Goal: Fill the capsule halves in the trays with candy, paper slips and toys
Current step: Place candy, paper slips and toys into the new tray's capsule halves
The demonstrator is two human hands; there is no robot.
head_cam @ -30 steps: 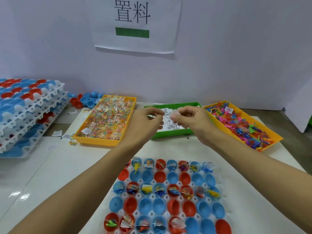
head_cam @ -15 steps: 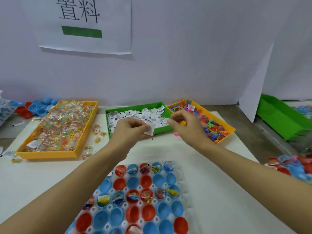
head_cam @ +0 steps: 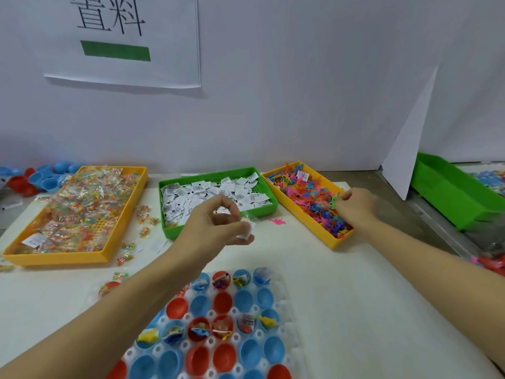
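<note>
The left hand (head_cam: 218,228) pinches paper slips (head_cam: 247,231); the right hand (head_cam: 355,205) (fingers curled) grasps a green toy (head_cam: 334,201) over its tray (head_cam: 332,240).

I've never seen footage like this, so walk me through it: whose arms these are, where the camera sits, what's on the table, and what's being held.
There is no machine here. The arms are a person's, filmed by a camera on their head that looks down at the table. The left hand pinches white paper slips in its grip. The right hand reaches into the yellow tray of small plastic toys and pinches a green toy. Between them a green tray holds more slips. A larger yellow tray holds wrapped candy. In front lies a white tray of red and blue capsule halves, some filled.
</note>
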